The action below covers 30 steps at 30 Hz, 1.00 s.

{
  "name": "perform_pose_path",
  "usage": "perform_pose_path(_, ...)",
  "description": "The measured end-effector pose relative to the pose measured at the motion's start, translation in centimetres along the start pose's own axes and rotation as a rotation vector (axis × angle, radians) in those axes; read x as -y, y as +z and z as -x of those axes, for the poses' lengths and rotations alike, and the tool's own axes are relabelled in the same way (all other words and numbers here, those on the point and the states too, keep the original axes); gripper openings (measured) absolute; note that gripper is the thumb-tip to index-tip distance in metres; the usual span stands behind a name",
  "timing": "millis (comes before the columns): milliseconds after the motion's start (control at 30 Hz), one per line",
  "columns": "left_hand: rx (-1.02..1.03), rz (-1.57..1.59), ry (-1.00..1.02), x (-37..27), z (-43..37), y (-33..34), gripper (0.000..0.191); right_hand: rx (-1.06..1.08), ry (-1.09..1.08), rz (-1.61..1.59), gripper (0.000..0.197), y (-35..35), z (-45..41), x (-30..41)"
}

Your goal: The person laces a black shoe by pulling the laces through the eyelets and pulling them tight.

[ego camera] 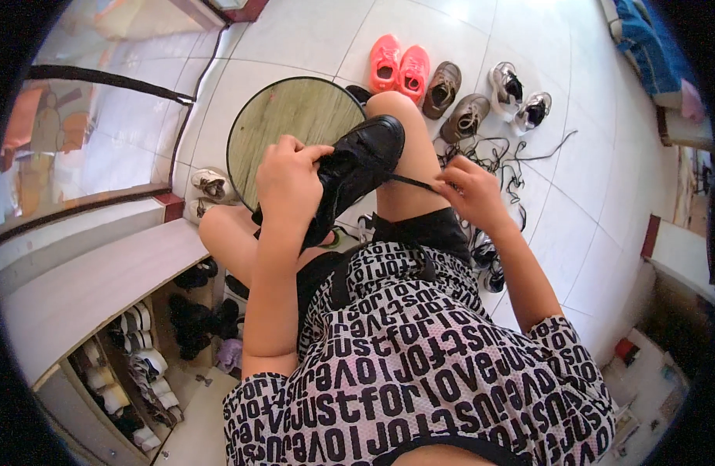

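Note:
A black shoe [363,148] is held above my lap, its toe pointing away and to the right. My left hand [290,180] grips the shoe's left side, thumb and forefinger at the lace area. From the shoe a black shoelace [413,180] runs taut to the right. Its other end is pinched in the fingers of my right hand [471,189], over my right thigh. Part of the shoe's heel end is hidden behind my left hand and forearm.
A round wood-topped stool [293,113] stands beyond my left hand. Pink sneakers [399,67], brown shoes [444,90] and white-and-black sneakers [518,96] line the tiled floor. Loose black laces [503,160] lie tangled there. At left, an open cabinet [118,326] holds several shoes.

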<state>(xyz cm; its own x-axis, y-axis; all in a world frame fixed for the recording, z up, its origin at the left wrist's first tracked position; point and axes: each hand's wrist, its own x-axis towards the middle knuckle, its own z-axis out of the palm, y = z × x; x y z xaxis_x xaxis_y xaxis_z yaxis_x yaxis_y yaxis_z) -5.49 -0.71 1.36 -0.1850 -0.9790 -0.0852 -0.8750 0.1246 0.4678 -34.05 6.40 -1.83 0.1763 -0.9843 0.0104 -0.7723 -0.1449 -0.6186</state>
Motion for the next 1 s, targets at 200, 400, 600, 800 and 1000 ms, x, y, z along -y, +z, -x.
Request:
perform_pose_path(200,-0.242,-0.495,0.282,-1.6,-0.3,-0.3,0.011,-0.184,-0.202,0.096,0.02,5.1,-4.7,5.1)
perform_pose_path(400,0.011,-0.547,0.2,-1.1,-1.1,0.7,0.012,0.082,-0.206,-0.183,0.016,5.3,-4.5,6.5)
perform_pose_path(600,-0.004,-0.532,0.172,-1.0,-0.5,1.2,0.013,0.214,-0.286,-0.471,0.019,5.0,-2.8,8.0)
perform_pose_path(800,-0.106,-0.412,0.221,-0.9,-0.4,1.1,0.019,0.236,-0.367,-0.391,0.019,4.3,-3.2,7.2)
perform_pose_path(1000,-0.112,-0.408,0.226,-1.0,-0.1,1.1,0.018,0.236,-0.353,-0.401,0.018,4.3,-2.5,6.3)
